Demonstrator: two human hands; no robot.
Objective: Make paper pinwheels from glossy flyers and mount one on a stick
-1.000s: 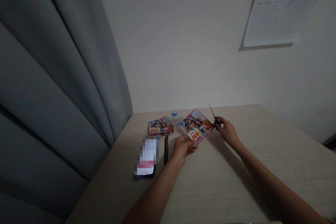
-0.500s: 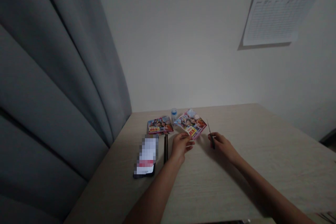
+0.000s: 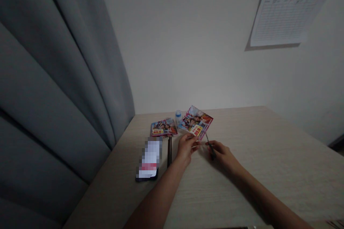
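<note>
My left hand pinches the lower corner of a colourful printed flyer, which is raised at a tilt above the table. A yellow price patch on it reads 89.9. In my right hand is a slim tool with a dark handle and a thin metal blade; its exact kind cannot be made out. The blade points up and left, its tip at the flyer's lower right edge. Whether it touches the paper is unclear. Left of the raised flyer lies a stack of similar flyers.
A phone with a blurred screen lies at the left, beside two dark sticks like chopsticks. Behind the flyers stands a small clear bottle with a blue band. A grey curtain hangs left of the pale table.
My right hand has moved left and slightly nearer me, bringing the blade to the flyer's lower right edge. The flyer has been raised and turned slightly in my left hand.
</note>
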